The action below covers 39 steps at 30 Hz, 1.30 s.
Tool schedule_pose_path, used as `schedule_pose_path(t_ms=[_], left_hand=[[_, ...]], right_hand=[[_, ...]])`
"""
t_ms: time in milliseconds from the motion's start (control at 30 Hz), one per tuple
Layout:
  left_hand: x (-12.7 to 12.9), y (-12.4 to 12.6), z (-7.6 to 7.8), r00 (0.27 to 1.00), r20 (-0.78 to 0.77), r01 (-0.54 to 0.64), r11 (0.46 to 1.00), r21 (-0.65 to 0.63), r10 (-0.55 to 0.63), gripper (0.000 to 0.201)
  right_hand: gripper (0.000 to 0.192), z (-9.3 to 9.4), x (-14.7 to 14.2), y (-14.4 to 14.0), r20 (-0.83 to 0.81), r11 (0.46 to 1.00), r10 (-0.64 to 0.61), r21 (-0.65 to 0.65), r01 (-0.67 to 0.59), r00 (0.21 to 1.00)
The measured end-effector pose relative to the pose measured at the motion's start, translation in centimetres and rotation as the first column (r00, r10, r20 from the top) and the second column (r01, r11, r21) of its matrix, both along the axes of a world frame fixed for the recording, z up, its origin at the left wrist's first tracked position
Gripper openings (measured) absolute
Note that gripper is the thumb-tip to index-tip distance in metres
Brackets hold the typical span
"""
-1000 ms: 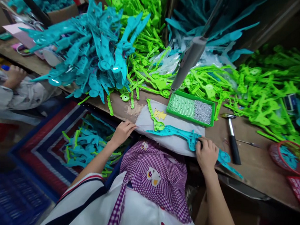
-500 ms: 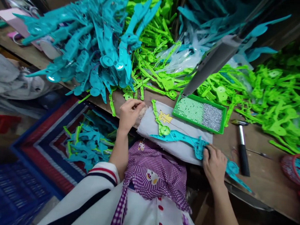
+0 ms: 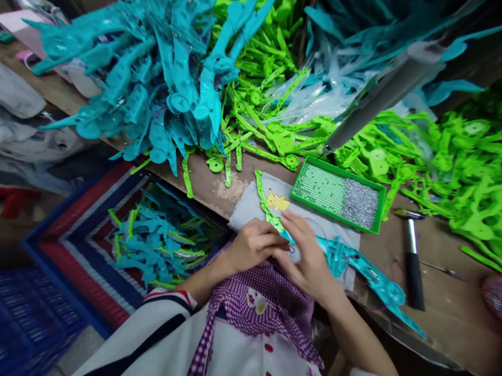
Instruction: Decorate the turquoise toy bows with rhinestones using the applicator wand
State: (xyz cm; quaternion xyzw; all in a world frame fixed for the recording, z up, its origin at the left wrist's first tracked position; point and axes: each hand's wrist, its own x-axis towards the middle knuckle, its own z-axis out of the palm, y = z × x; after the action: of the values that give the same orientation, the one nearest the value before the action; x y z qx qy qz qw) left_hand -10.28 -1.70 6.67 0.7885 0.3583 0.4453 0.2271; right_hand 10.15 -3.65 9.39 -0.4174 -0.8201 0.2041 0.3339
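A: Head view: left hand (image 3: 252, 246) and right hand (image 3: 308, 257) pressed together over the teal plastic piece (image 3: 355, 270), fingertips pinching something too small to make out.

B: Lying where?

A: Across the grey cloth (image 3: 250, 202) on the wooden bench (image 3: 449, 307), just beside the green tray (image 3: 338, 193); hammer (image 3: 412, 256) further right.

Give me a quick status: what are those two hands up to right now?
Left hand and right hand together on the teal plastic piece, over the grey cloth. Grip unclear. Green tray and hammer beside, not obstructing.
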Motion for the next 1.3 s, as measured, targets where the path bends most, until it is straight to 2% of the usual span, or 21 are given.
schedule_pose_path(t_ms=[33,100,167,200,333,433,533,633,700,767,833,933,1033,1167,1300], left_hand=[[0.2,-0.5,0.2,1.000,0.001,-0.029,1.000,-0.003,0.029,0.019],[-0.1,-0.9,0.2,0.994,0.046,-0.092,0.992,-0.087,0.096,0.014],[-0.9,-0.9,-0.1,0.986,0.104,-0.108,0.971,-0.215,0.133,0.007],[-1.3,-0.8,-0.4,0.981,0.126,-0.109,0.958,-0.265,0.146,0.005],[-2.5,-0.3,-1.5,0.970,0.156,-0.124,0.932,-0.341,0.186,0.004],[-2.8,0.2,-1.9,0.970,0.203,-0.046,0.925,-0.377,0.131,0.009],[-2.8,0.6,-2.4,0.960,0.253,0.008,0.896,-0.444,0.117,0.014],[-2.6,0.8,-2.9,0.961,0.240,0.001,0.870,-0.493,0.135,0.021],[-2.4,0.8,-3.4,0.965,0.210,-0.040,0.880,-0.474,0.157,0.024],[-2.4,1.0,-3.7,0.965,0.166,-0.118,0.904,-0.411,0.202,0.023],[-2.5,1.3,-3.7,0.963,0.123,-0.189,0.925,-0.330,0.241,0.021],[-2.9,2.1,-3.6,0.964,0.122,-0.201,0.946,-0.252,0.238,0.019],[-3.7,3.4,-3.6,0.969,0.099,-0.196,0.950,-0.244,0.225,0.019],[-5.1,6.3,-4.1,0.985,-0.112,-0.157,0.954,-0.257,0.132,0.032],[-6.1,10.8,-4.8,0.978,-0.178,-0.143,0.969,-0.204,0.107,0.029]], right_hand=[[0.058,0.1,-1.4,0.9,-0.033,0.985,0.072,-0.154,-0.077,0.997],[0.052,-0.1,-3.1,2.1,-0.078,0.890,0.113,-0.435,-0.136,0.991],[0.043,-0.6,-3.5,2.7,-0.062,0.804,0.090,-0.584,-0.109,0.994],[0.040,-0.8,-3.4,2.8,-0.033,0.790,0.080,-0.608,-0.084,0.996],[0.034,-1.0,-2.8,3.3,-0.016,0.794,0.069,-0.604,-0.065,0.997],[0.033,-0.9,-2.6,3.9,-0.028,0.792,0.076,-0.605,-0.078,0.997],[0.033,-1.0,-2.5,4.5,0.067,0.800,0.123,-0.597,-0.060,0.990],[0.028,-1.1,-2.7,5.1,0.187,0.841,0.217,-0.534,-0.086,0.958],[0.024,-1.2,-3.0,5.6,0.268,0.875,0.236,-0.477,-0.084,0.934],[0.022,-1.3,-3.5,6.3,0.270,0.870,0.231,-0.487,-0.075,0.935],[0.021,-1.3,-3.9,7.1,0.174,0.818,0.218,-0.569,-0.082,0.960],[0.029,-1.2,-4.3,8.8,0.011,0.730,0.179,-0.672,-0.125,0.984],[0.039,-1.8,-4.4,10.9,-0.058,0.691,0.137,-0.710,-0.137,0.989],[0.036,-3.4,-4.7,14.0,-0.016,0.710,-0.004,-0.704,-0.008,1.000],[0.028,-4.8,-5.8,16.6,0.066,0.777,-0.096,-0.618,0.116,0.993]])
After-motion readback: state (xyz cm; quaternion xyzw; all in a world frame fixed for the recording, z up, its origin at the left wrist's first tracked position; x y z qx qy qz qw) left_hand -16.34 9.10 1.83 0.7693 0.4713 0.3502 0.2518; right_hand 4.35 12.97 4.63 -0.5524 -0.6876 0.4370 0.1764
